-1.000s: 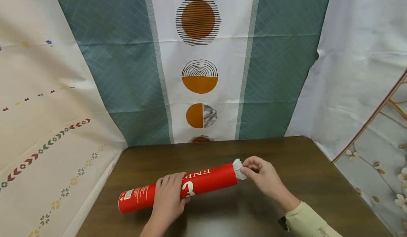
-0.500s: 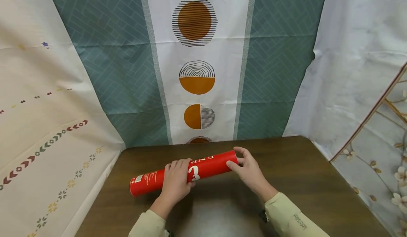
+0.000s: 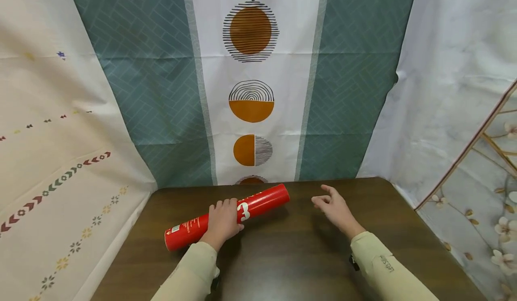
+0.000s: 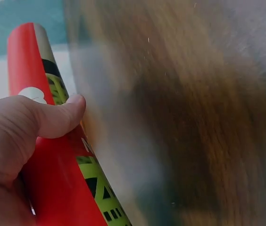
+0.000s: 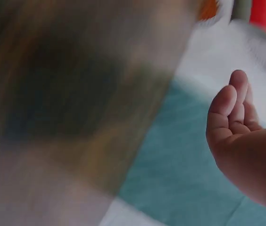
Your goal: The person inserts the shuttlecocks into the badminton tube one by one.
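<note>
My left hand [image 3: 223, 220] grips a long red shuttlecock tube [image 3: 265, 200] around its middle, with the thumb along the near side. White lettering, a white logo and a barcode mark the tube. It lies aslant, its right end pointing toward the back of the table. In the left wrist view, the thumb [image 4: 60, 117] presses on the red tube [image 4: 62, 183], which also has a yellow-green and black printed strip. To the right of the tube, apart from it, my right hand [image 3: 334, 209] hovers with thumb and forefinger parted, holding nothing. The inside of the tube is hidden.
The dark brown table [image 3: 291, 256] has rounded back corners. Patterned cloth hangs behind it, with a teal panel [image 3: 351, 90] and orange half-circles. A cream cloth [image 3: 81, 202] borders the left side, and a floral white cloth [image 3: 452, 112] the right.
The white shuttlecock feathers at the tube's right end have gone from sight. My right hand has left that end and moved right. The tube's right end has swung back and left.
</note>
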### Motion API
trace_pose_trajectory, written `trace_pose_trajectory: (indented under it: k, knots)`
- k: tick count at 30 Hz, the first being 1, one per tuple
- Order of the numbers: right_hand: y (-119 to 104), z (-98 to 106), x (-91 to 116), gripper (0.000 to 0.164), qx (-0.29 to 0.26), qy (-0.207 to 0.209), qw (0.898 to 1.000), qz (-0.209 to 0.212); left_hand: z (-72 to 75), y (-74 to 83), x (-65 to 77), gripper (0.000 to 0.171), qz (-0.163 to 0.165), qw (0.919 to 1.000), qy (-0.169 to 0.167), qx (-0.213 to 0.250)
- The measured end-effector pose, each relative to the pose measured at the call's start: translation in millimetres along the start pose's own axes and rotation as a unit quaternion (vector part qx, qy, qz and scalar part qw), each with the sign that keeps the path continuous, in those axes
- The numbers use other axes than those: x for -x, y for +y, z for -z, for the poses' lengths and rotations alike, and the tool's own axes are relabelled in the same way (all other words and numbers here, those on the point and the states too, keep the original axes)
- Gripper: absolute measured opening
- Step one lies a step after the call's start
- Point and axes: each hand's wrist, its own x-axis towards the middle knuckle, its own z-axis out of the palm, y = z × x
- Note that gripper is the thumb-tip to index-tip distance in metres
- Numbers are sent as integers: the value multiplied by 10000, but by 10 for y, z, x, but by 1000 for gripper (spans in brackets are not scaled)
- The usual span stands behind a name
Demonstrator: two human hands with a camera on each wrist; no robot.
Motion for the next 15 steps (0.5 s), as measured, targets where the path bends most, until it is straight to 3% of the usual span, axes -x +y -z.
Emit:
trace_pose_trajectory:
  k: [3,8,15]
  knots:
    - [232,200,-7,80,570,0,9982,-210,-109,-62,-90,86,260,9995,-162,-59]
    - [457,421,28,83,1583,-38,9865,-425,-268,-118,-167,85,530,9981,-256,-153]
    - [482,530,55,81,1908,-165,9809,-325,-344,-76,-312,84,577,9978,48,-310]
